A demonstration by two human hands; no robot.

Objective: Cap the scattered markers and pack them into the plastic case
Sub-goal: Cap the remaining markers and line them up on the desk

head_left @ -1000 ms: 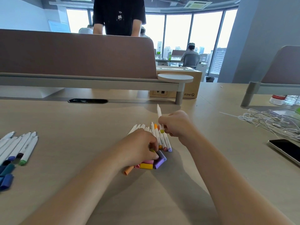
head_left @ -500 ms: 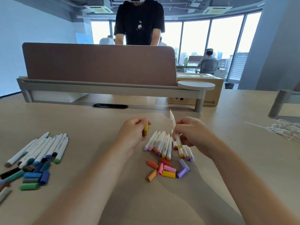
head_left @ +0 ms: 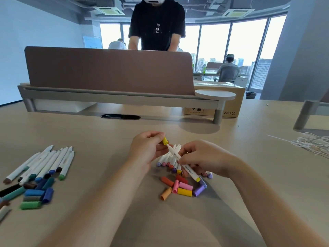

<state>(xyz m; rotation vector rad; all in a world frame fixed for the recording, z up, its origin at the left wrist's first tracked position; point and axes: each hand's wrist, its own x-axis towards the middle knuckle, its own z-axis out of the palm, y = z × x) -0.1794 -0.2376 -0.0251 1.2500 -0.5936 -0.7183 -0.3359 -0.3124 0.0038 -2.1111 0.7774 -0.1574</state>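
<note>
The left hand [head_left: 147,150] pinches a yellow cap [head_left: 165,140] between thumb and fingertips, held above the desk [head_left: 249,175]. The right hand [head_left: 204,157] pinches a white marker [head_left: 183,164] around its middle; the marker slants from its upper tip, which meets the open end of the cap, down to a yellow end below the right hand's fingers. Whether the tip is already inside the cap is hard to tell.

Under and between the hands lies a row of uncapped markers [head_left: 169,160], white barrels side by side with coloured ends toward the person. Just below the right hand sits a heap of loose caps [head_left: 181,187]: orange, red, pink, yellow and purple, touching one another.

Well to the left of the left hand lies a second row of markers [head_left: 46,163] with blue, green and dark ends, and below it a second pile of caps [head_left: 35,195] in blue, teal, grey and green.

Far right of the right hand lies a tangle of white cables [head_left: 313,144]. Beyond both hands stands a brown divider [head_left: 106,70], with a person in a black shirt [head_left: 156,24] behind it. No case shows.
</note>
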